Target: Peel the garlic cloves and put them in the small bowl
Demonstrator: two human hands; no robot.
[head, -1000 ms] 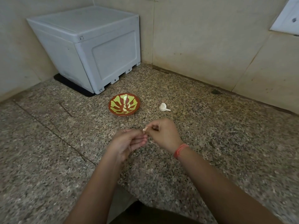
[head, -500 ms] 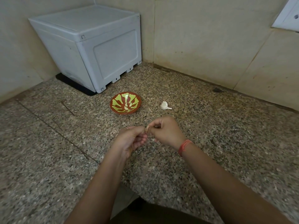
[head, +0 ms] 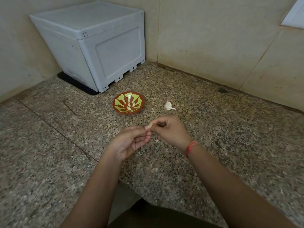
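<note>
My right hand [head: 171,130] pinches a small pale garlic clove [head: 150,125] between thumb and forefinger, just above the granite counter. The fingertips of my left hand [head: 131,142] meet the clove from the left and pinch at its skin. Beyond the hands sits the small red-brown bowl [head: 128,105] with a green pattern, and a few peeled cloves [head: 130,106] lie inside it. To the bowl's right, a white unpeeled garlic piece [head: 169,106] with a short stem lies on the counter.
A grey plastic box [head: 98,46] stands in the back left corner on a dark mat. Tiled walls close off the counter at the back and left. A dark spot [head: 222,90] sits by the back wall. The counter's front edge is notched near my body.
Both hands stay joined on the clove and have shifted only slightly. More of the clove's pale tip shows between the fingertips now.
</note>
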